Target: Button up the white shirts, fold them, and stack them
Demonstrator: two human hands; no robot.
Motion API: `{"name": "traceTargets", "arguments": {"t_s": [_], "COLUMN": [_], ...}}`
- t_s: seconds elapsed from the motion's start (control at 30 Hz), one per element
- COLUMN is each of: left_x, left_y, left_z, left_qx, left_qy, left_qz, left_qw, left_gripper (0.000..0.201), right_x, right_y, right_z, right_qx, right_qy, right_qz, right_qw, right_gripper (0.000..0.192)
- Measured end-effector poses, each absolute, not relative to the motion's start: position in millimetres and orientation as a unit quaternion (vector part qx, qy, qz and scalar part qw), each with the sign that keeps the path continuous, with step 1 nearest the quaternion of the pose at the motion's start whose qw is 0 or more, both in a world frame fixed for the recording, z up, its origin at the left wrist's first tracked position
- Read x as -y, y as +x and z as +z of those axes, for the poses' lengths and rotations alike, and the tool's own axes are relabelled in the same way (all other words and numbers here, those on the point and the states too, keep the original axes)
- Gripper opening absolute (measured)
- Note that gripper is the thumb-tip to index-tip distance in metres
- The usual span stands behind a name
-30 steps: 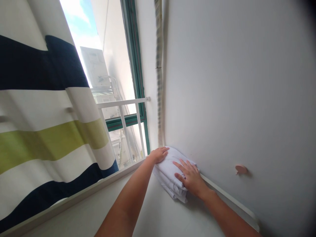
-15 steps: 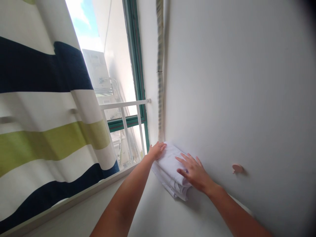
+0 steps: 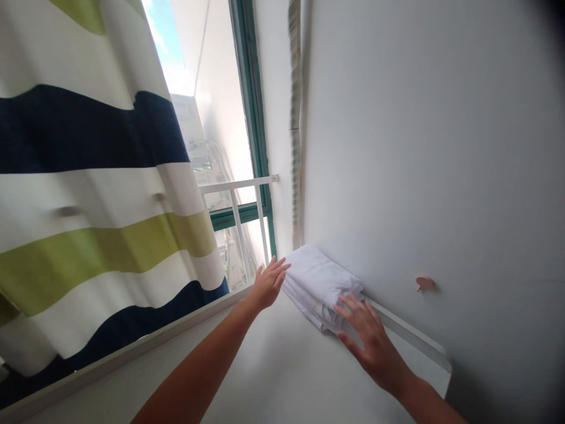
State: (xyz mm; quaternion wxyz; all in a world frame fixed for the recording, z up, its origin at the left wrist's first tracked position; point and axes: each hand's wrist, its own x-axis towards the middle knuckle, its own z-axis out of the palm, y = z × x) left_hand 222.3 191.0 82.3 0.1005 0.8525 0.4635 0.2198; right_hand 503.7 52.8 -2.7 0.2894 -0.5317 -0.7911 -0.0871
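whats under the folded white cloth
The folded white cloth lies on a white shelf in the corner by the wall. The shelf surface directly beneath is covered, so nothing there can be seen.

The right hand (image 3: 368, 338) is hiding the folded white cloth's (image 3: 318, 277) near corner (its layers are blurring together there).
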Motion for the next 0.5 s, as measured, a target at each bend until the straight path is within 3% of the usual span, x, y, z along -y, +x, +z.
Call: {"name": "traceTargets", "arguments": {"t_s": [0.2,0.33,0.5], "left_x": [-73.3,4.6,101.7], "left_y": [142.6,107.8,95.7], "left_z": [75.6,73.7,66.2], "left_qx": [-0.498,-0.526,-0.54], "left_qy": [0.831,0.814,0.795], "left_qz": [0.181,0.122,0.159], "left_qw": [0.172,0.216,0.227], "left_gripper": [0.056,0.054,0.042], "right_x": [33.2,71.4,134.8], "right_y": [463.6,427.4,375.7], "right_z": [-50.1,-53.7,-40.3], "right_qx": [0.822,0.861,0.873], "right_qy": [-0.484,-0.417,-0.337], "right_qz": [-0.067,-0.031,0.167], "right_qw": [0.294,0.29,0.311], "right_gripper": [0.057,0.053,0.031]}}
